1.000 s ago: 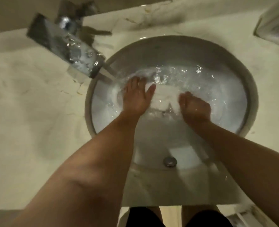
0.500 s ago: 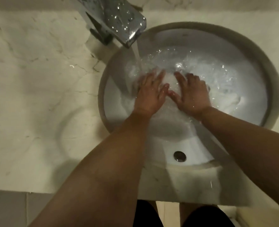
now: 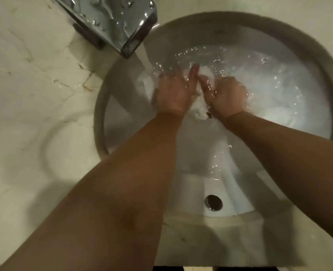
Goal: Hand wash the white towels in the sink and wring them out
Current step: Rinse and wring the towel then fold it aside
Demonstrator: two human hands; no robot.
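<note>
So both hands go from pressing flat to bunching: left hand [image 3: 174,92] and right hand [image 3: 225,98] each have a grip on the white towel [image 3: 199,110] (underwater, mid-sink [image 3: 318,61]). Looks like scrubbing; wringing comes later.

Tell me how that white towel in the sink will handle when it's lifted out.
Probably floppy: the white towel bunches in folds between the left hand and right hand. Likely heavy and dripping, since it lies soaked in the sink under the running faucet.
</note>
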